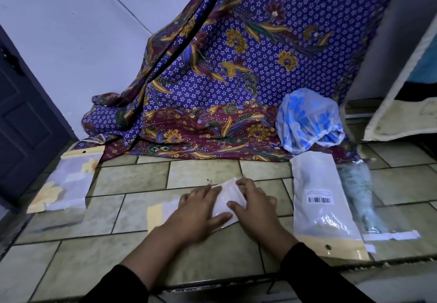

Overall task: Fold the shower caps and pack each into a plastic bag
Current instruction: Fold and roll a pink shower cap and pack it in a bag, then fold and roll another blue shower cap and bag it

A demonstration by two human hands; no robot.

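shower cap (pixel 224 197) — half covered, door (pixel 23 118) cut off left

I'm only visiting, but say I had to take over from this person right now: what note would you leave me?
Left hand and right hand: both press the white cap flat on the floor tiles, beside a yellow-strip bag. I cannot tell whether the cap is inside it.
Seemingly done: yellow-flowered pack at left, barcode pack and greenish pack at right.
Left to do: blue-flowered cap, unfolded, against the patterned cloth.
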